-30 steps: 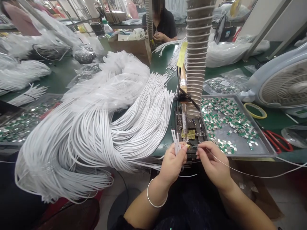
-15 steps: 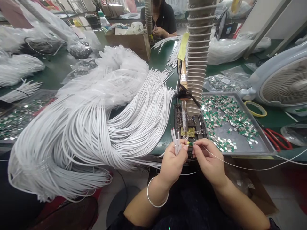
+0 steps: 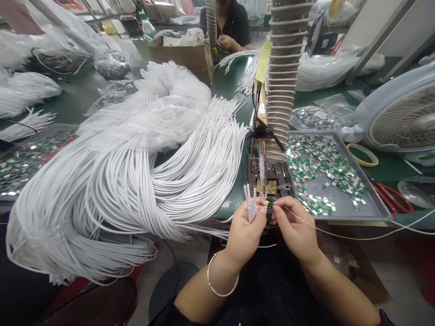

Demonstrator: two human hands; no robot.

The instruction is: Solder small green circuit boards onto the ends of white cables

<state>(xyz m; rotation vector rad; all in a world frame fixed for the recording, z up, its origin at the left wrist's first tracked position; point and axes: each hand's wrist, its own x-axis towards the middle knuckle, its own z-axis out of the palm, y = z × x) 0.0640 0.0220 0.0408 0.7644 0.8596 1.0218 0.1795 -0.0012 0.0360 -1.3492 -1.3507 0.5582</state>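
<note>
My left hand [image 3: 245, 233] is closed around a few white cable ends [image 3: 250, 199] that stick up from its fist. Its thumb and forefinger also pinch a small green circuit board [image 3: 268, 204]. My right hand [image 3: 295, 231] pinches a thin solder wire [image 3: 340, 235] that trails off to the right, its tip meeting the green board. Both hands hover at the table's front edge, just below the fixed soldering iron [image 3: 261, 165] and its black jig [image 3: 268, 176]. A huge bundle of white cables [image 3: 136, 181] fills the left side of the table.
A grey tray [image 3: 369, 201] of several small green boards sits right of the jig. A ribbed extraction hose [image 3: 283, 77] rises behind the iron. A fan [image 3: 401, 117], tape roll [image 3: 362, 155] and red scissors [image 3: 396, 199] lie at the right. Another person [image 3: 227, 29] works at the far end.
The hands drew slightly closer together, the right hand's wire tip now meeting the green board held by the left. The view shifted a little downward.
</note>
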